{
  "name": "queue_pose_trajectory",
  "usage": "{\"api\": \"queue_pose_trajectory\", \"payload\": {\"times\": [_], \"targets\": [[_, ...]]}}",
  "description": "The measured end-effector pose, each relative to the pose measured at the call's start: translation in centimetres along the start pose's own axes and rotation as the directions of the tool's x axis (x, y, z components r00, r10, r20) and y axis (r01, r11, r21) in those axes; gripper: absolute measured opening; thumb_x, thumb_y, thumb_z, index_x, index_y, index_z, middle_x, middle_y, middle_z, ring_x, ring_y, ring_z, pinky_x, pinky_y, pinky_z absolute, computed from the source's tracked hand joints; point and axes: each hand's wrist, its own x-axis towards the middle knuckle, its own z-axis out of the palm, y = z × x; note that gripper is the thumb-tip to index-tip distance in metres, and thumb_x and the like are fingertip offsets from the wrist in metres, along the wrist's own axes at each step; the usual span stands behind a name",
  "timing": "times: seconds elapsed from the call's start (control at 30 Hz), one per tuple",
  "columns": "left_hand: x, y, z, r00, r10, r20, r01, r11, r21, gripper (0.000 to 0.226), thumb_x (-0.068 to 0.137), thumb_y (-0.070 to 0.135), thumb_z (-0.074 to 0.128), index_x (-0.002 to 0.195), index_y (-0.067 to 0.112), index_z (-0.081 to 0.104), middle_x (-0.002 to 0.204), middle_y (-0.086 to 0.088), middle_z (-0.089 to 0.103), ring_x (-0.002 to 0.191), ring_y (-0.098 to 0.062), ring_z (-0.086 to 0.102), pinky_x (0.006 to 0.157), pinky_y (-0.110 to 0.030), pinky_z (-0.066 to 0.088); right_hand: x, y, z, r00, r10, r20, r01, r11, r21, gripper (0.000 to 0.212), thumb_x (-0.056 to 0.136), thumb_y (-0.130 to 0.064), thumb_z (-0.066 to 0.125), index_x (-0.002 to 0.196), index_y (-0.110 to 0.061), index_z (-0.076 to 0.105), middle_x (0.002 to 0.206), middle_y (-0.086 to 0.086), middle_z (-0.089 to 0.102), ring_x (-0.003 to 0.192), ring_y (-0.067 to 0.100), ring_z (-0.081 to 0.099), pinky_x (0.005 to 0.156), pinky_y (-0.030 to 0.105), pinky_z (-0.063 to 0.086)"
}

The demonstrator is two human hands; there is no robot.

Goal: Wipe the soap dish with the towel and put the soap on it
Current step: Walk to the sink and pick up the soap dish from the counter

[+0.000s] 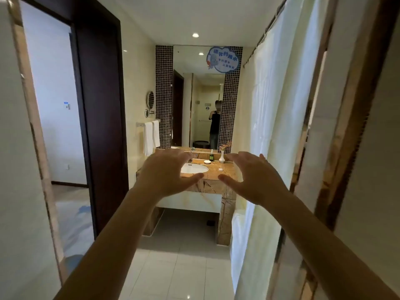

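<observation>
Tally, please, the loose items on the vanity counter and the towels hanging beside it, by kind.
Towel: 2
Soap dish: 1
Small white item, likely soap: 1
Dark green bottle: 1
White vase: 1
Total: 6

A brown marble desk (225, 169) stands at the far end of the bathroom, with a white oval basin (194, 169) sunk into it. A dark green bottle (211, 155) and a slim white vase (221, 157) with pinkish flowers stand side by side at the back edge. Above hangs a large mirror (199, 94) bearing a blue cloud-shaped sticker (223, 59). A pale shower curtain (270, 126) hangs along the right; a dark wooden door (99, 118) stands open on the left.
</observation>
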Motion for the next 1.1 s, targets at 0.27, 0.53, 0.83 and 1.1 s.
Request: {"api": "queue_pose_trajectory", "payload": {"times": [0.27,0.53,0.83,1.1], "targets": [[5.7,-5.9,3.3,0.999,0.016,-0.029,-0.016,1.0,0.0,0.072,0.076,0.074,0.034,0.129,0.028,0.053,0.126,0.006,0.064,0.114,-0.016,0.058,0.095,-0.038,0.047,7.4,0.3,3.2,1.0,-0.005,-0.027,0.005,1.0,-0.01,0.066,0.081,-0.067,0.045,0.135,-0.031,0.04,0.142,-0.004,0.048,0.132,0.02,0.043,0.113,0.051,0.02],[10.4,-9.6,6.6,1.0,-0.025,-0.012,0.024,0.999,-0.024,0.073,0.075,0.073,0.034,0.131,0.029,0.051,0.128,0.006,0.063,0.117,-0.017,0.057,0.094,-0.039,0.045,13.2,1.5,6.7,1.0,-0.006,0.002,0.006,0.999,-0.035,0.064,0.083,-0.066,0.042,0.135,-0.029,0.04,0.141,-0.003,0.049,0.131,0.021,0.042,0.114,0.052,0.023],[16.4,-12.9,11.7,0.999,-0.046,0.009,0.047,0.999,-0.007,0.07,0.077,0.073,0.035,0.132,0.031,0.048,0.128,0.007,0.062,0.118,-0.017,0.056,0.094,-0.04,0.044,21.2,4.1,12.3,1.0,-0.008,-0.03,0.008,1.0,-0.01,0.064,0.083,-0.067,0.039,0.133,-0.027,0.042,0.134,-0.002,0.055,0.123,0.02,0.049,0.11,0.048,0.028],[21.9,-15.8,14.9,0.997,-0.08,0.014,0.08,0.997,0.012,0.072,0.079,0.073,0.033,0.135,0.03,0.045,0.133,0.005,0.059,0.123,-0.018,0.052,0.099,-0.044,0.042,28.0,7.3,15.3,0.997,-0.048,-0.059,0.046,0.998,-0.036,0.067,0.083,-0.067,0.036,0.136,-0.026,0.041,0.139,0.002,0.053,0.129,0.021,0.045,0.114,0.049,0.02]]}}
